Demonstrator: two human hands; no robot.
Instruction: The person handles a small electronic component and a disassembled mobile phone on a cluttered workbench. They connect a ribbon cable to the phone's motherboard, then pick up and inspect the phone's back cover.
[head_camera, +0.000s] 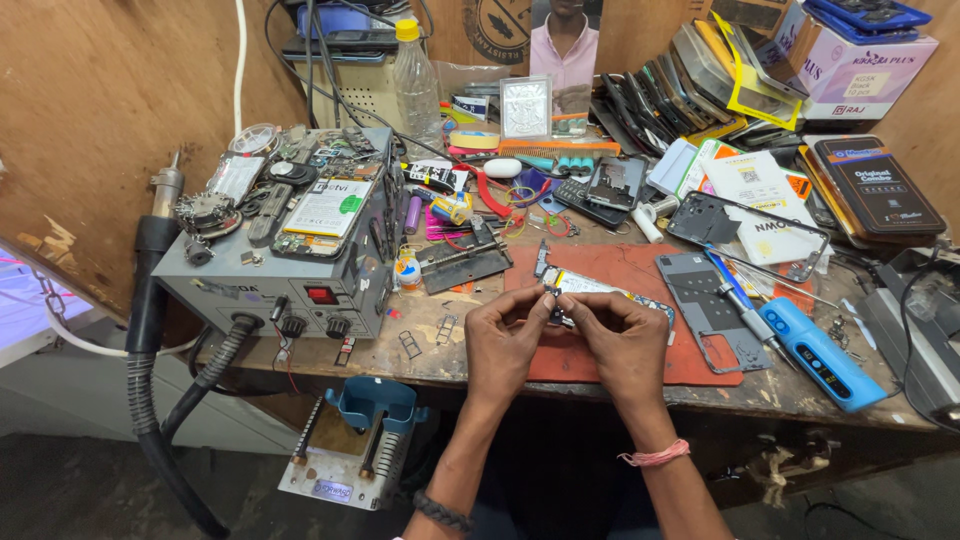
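A small metal part (561, 318) is pinched between the fingertips of the left hand (503, 338) and right hand (625, 338), above the red mat (600, 365) at the workbench's front edge.

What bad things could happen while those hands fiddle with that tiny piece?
The tiny part pinched between the left hand and right hand could slip and get lost among the loose bits on the bench. The blue tool lies near the bench edge and might get knocked off.

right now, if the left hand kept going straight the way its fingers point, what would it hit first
The left hand points up and right at the small part pinched between both hands; past it lies the opened phone on the red mat. Depth is unclear.
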